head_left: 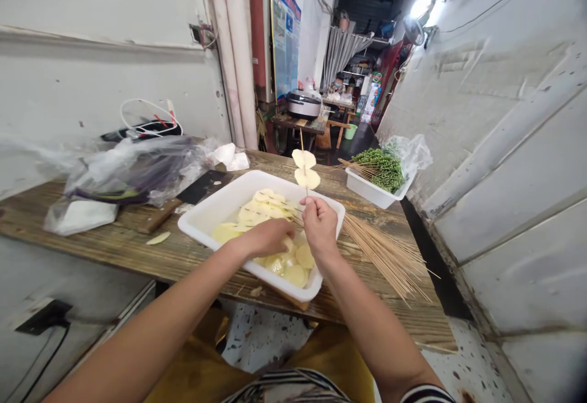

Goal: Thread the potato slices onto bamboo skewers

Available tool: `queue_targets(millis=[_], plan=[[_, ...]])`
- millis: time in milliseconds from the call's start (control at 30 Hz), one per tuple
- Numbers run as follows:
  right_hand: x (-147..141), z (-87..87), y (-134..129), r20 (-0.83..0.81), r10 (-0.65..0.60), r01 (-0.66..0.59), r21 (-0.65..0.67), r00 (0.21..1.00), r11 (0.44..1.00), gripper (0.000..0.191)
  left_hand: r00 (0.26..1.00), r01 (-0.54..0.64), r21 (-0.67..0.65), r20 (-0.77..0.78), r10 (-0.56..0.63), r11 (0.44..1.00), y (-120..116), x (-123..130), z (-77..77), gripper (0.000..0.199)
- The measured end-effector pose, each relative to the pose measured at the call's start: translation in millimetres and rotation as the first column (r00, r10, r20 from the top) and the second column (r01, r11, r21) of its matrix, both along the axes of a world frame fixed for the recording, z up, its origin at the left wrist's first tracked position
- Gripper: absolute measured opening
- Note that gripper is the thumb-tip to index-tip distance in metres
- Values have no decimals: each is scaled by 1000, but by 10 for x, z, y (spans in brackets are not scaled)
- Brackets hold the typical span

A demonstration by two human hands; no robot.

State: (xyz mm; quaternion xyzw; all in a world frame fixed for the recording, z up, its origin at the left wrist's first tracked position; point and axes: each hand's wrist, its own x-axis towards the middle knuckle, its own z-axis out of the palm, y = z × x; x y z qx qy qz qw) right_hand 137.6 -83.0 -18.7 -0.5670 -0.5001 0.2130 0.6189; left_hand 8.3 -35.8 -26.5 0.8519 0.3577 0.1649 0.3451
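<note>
My right hand (320, 222) is closed round the lower part of a thin bamboo skewer (301, 140), held upright above the tub. Two pale yellow potato slices (306, 178) are threaded on it, one over the other. My left hand (269, 236) reaches down into the white plastic tub (197, 222), its fingers curled on a potato slice at their tips; the fingertips are partly hidden. Inside the tub, loose slices (296, 274) lie at the near side. Filled skewers of slices (263, 210) rest across the far side.
Bare bamboo skewers (385, 250) lie fanned on the wooden table (114, 256) at right. Behind them stands a white container (373, 194) of green skewered food (383, 167). Leftward are a cleaver (202, 189), a stray slice (158, 238) and plastic bags (137, 164).
</note>
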Motion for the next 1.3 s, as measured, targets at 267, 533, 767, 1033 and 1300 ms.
queue_targets(millis=[267,533,767,1033,1300], plan=[[3,33,14,-123,-5,3,-18,992,1000,26,974,-23,-77,224,39,997,3,10,119,19],[-6,13,22,-87,-11,10,-7,996,1000,26,908,-64,202,-394,141,977,19,-248,289,13],[-8,44,33,-78,21,-21,-2,997,1000,25,841,128,111,-538,-49,986,174,-514,254,38],[-4,35,43,-73,41,-42,-15,997,999,24,784,316,119,-591,-189,941,263,-437,281,23],[3,59,29,-54,37,-40,-55,998,998,25,746,469,139,-591,-307,872,429,-658,215,19]])
